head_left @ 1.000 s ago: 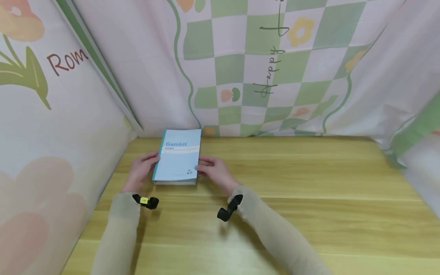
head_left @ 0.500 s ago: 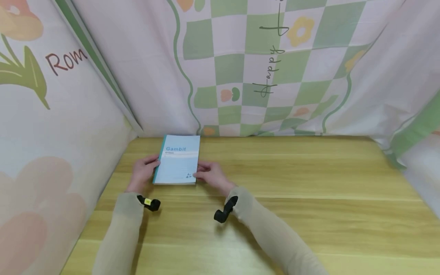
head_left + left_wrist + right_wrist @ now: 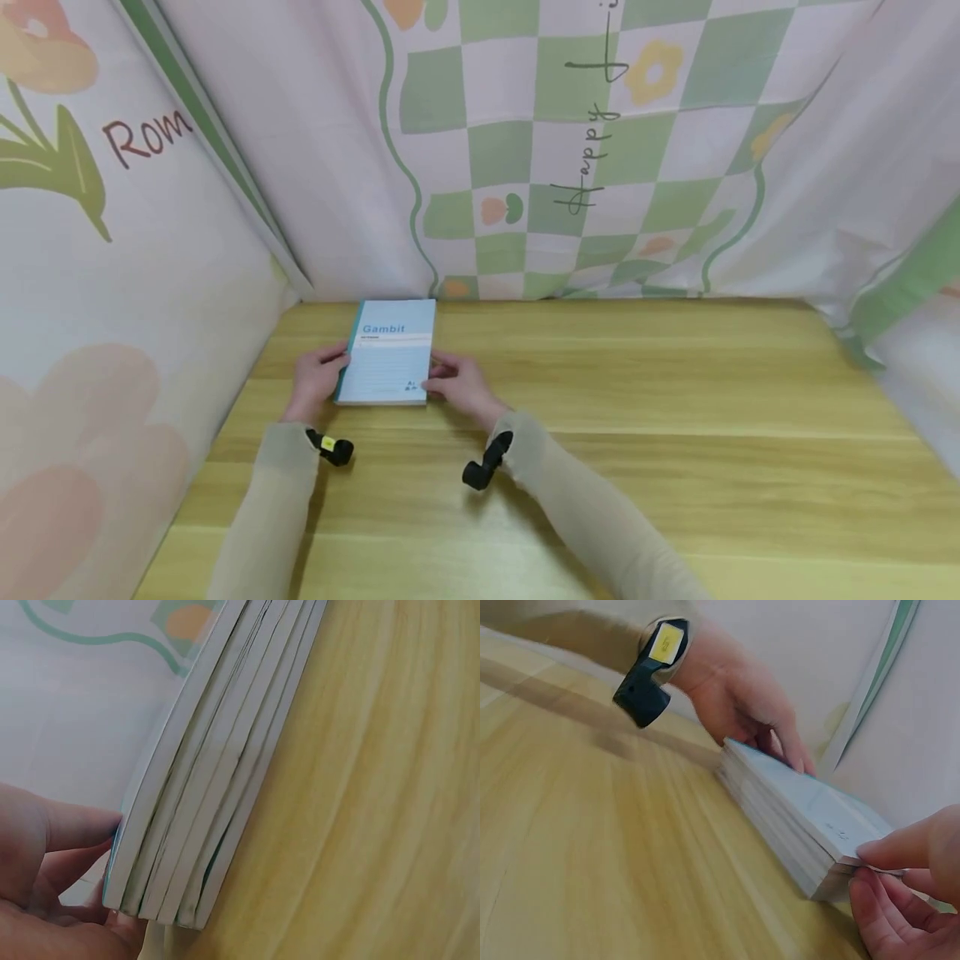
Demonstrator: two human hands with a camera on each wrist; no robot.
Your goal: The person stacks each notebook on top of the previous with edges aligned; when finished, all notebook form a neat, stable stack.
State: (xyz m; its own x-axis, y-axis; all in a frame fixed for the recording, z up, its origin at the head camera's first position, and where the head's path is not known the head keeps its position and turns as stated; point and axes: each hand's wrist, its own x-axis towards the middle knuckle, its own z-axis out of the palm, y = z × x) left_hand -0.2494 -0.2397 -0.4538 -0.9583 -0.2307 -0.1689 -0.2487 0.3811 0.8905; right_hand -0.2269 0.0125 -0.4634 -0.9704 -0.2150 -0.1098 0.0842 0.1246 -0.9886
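A light-blue notebook [image 3: 392, 354] marked "Gambit", with a teal spine, lies on top of a stack of several notebooks [image 3: 214, 772] near the table's far left corner. My left hand [image 3: 313, 382] holds the stack at the spine side, thumb tip at the top cover's edge and fingers partly hidden behind it. On the opposite side my right hand [image 3: 463, 385] pinches the top notebook's near corner, thumb on the cover and fingers curled below the edge, as the right wrist view shows. The page edges of the stack [image 3: 780, 832] are roughly lined up, with small gaps between notebooks.
The wooden table [image 3: 637, 433] extends to the right and toward me. A checkered curtain [image 3: 555, 150] hangs right along its back edge, and a flower-printed cloth [image 3: 112, 292] borders the left side. Each wrist carries a black camera mount [image 3: 487, 463].
The top notebook has come down and slightly toward me, leaving less of the stack's front edge visible. Both hands have moved with it, a little closer together.
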